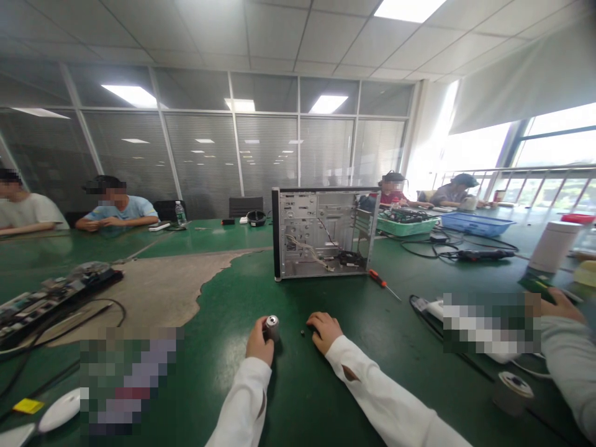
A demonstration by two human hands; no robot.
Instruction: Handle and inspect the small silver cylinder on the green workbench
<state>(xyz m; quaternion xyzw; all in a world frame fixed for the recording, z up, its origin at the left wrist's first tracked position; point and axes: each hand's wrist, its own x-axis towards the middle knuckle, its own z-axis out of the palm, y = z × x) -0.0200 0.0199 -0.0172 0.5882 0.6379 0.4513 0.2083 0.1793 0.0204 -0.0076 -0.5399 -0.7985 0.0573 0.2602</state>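
Observation:
My left hand (261, 343) is closed around the side of a small grey metal cylinder (272, 330), which stands upright at the table. Its pale round top with a dark centre faces up; I cannot make out exactly what it is. My right hand (326, 331) rests on the green table just to the right, fingers slightly bent and apart, holding nothing visible. A tiny dark piece (302, 333) lies beside its fingertips. Beyond both hands stands an open computer case (326, 236) with loose cables inside. An orange-handled screwdriver (384, 284) lies by its right corner.
A similar grey cylinder (512, 392) stands at right, near a co-worker's arm (565, 360). Behind are a green basket (405, 226) of parts and a blue basket (477, 223). Circuit boards (60, 298) and cables lie left; a white mouse (60, 410) is front left. Other people sit around.

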